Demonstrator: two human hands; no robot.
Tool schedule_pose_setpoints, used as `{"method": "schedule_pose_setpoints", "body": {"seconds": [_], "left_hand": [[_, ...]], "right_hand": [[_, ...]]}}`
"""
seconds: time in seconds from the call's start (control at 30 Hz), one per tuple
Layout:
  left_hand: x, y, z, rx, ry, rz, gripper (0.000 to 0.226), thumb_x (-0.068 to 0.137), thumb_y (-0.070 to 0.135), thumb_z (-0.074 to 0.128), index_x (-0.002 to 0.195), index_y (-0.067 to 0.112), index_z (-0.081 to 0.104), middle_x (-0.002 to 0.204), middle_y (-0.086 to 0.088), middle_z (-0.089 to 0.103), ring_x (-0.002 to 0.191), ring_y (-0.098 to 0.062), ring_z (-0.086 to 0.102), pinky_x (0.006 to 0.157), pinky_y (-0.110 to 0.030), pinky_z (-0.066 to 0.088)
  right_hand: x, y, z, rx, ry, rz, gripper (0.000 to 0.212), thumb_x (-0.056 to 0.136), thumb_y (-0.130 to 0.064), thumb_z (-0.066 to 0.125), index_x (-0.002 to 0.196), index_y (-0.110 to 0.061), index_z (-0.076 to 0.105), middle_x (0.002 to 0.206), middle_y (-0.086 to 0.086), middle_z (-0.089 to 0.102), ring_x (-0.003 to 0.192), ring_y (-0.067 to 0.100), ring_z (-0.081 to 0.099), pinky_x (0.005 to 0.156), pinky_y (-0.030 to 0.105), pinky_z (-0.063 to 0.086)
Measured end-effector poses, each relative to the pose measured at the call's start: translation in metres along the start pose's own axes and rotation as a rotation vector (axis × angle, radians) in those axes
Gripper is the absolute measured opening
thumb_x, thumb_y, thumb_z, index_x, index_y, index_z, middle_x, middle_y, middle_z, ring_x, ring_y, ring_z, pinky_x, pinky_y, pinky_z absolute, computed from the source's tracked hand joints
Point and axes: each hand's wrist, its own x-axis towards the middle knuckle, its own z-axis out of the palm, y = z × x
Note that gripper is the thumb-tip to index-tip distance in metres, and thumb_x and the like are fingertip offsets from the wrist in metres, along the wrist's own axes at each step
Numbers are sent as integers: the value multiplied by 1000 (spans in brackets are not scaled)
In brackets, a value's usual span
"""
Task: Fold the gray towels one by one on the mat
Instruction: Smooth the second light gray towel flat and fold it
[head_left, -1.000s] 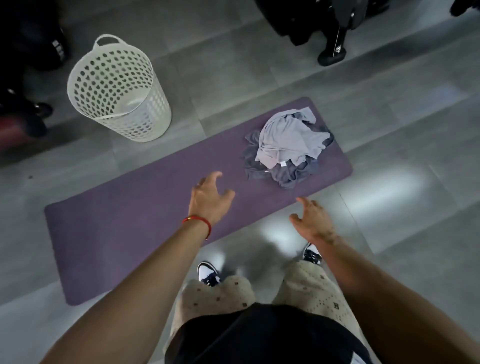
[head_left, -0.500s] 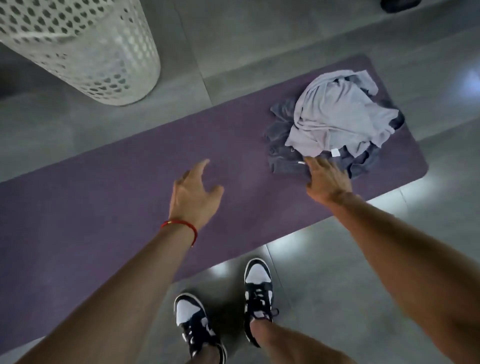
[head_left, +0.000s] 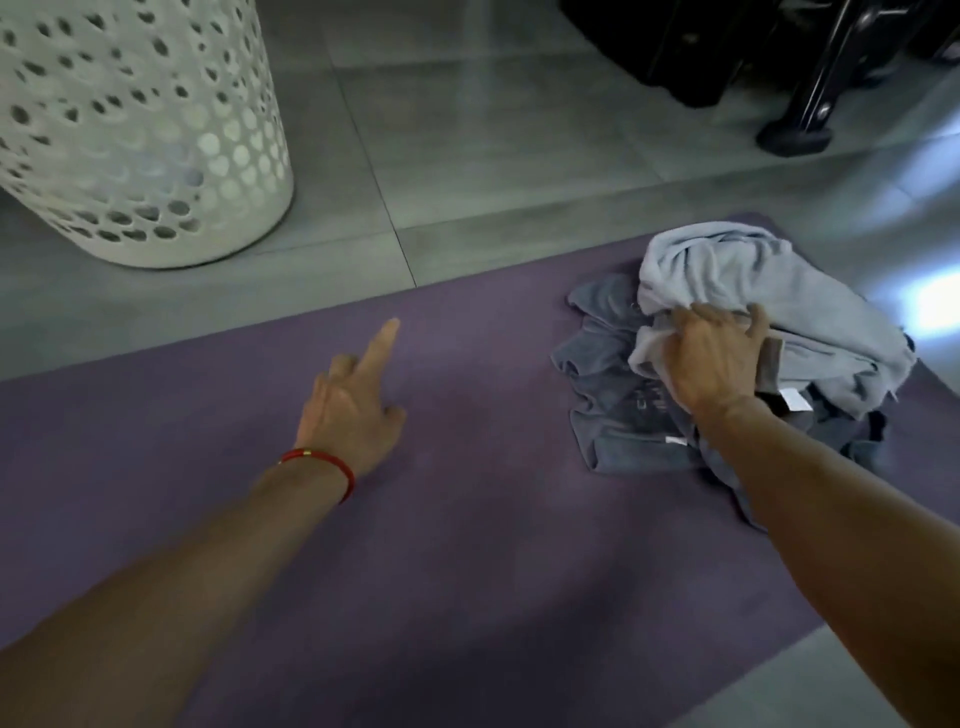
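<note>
Gray tiled floor (head_left: 519, 130) fills the scene, and across it runs the purple mat (head_left: 467, 519), wide and flat. Up at the top left stands a white perforated basket (head_left: 145, 130), on the tiles just beyond the mat's far edge. Top right, dark gear (head_left: 753, 47) with a black foot sits on the floor, too dim to make out.

On the mat's right end lies the heap of towels: a pale gray towel (head_left: 779, 291) rumpled on top, darker gray towels (head_left: 618, 415) crumpled beneath and spilling toward the near side. White tags (head_left: 794, 400) show among the folds.

Both bare arms reach in from below. The right hand (head_left: 711, 358) is down on the heap, its fingers (head_left: 691, 317) curled and clamped on a bunch of the pale towel. The left hand (head_left: 353, 410) hangs over bare mat, well apart from the heap, holding nothing — index finger stretched out, the others loosely bent, fingers apart. A red bracelet (head_left: 322, 460) rings that wrist.
</note>
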Motion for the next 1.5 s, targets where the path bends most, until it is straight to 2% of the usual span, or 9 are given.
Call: {"method": "schedule_pose_setpoints", "body": {"seconds": [0.17,0.4,0.53,0.67,0.87,1.03,1.2,1.37,1.5], "left_hand": [[-33,19,-14,-330,72,-64,94,87,18,67,156,50,12,131,-9,46,110,-30,54,99,-34,45],[-47,20,-51,-212,-170,232,112,78,16,78,157,46,5,156,2,29,139,-18,35,108,-24,33],[-71,-21,-100,-251,-275,196,68,68,28,81,132,29,60,129,7,64,123,-16,59,104,-37,48],[-113,-80,-152,-380,-234,85,24,87,20,77,111,23,74,114,14,71,107,7,59,95,-21,44],[-127,-85,-203,-325,-45,137,4,95,16,64,92,14,66,86,3,68,76,-6,58,74,-26,46],[-141,-94,-231,-223,41,129,6,95,24,64,93,22,70,87,10,71,79,-3,64,70,-21,49],[-146,-114,-267,116,61,102,23,85,48,75,88,26,71,82,9,70,79,-8,62,68,-29,49],[-146,-155,-274,438,-217,-114,27,80,44,80,80,21,67,71,6,65,73,-19,63,63,-26,50],[-139,-204,-244,522,69,-346,22,85,27,68,105,19,64,107,-15,67,103,-38,63,82,-40,51]], "right_hand": [[-15,-21,-55,287,109,-196,19,80,0,53,84,-7,70,79,17,70,75,38,65,79,49,52],[-93,-157,-131,494,147,-818,44,61,11,65,97,-14,60,95,6,55,84,28,52,67,40,42],[-126,-236,-189,745,-30,-1078,35,67,12,62,95,-7,56,95,10,54,86,23,43,73,46,42],[-129,-263,-228,865,-152,-1051,20,83,-25,51,102,-19,53,98,-12,51,88,8,45,69,36,47],[-126,-264,-196,862,-338,-812,34,90,-9,52,121,-20,46,101,1,62,91,22,60,79,40,49],[-120,-260,-179,774,-555,-787,15,82,-7,61,92,-18,58,84,-3,62,76,13,59,70,31,45],[-74,-254,-179,460,-287,-787,25,79,-7,66,88,-21,47,90,5,61,89,35,61,70,40,48],[-28,-246,-205,440,-73,-742,34,72,1,66,98,-17,54,101,8,52,91,38,56,70,42,46],[-9,-233,-212,284,18,-668,38,69,1,67,100,-19,57,102,8,52,98,36,52,71,44,50]]}}
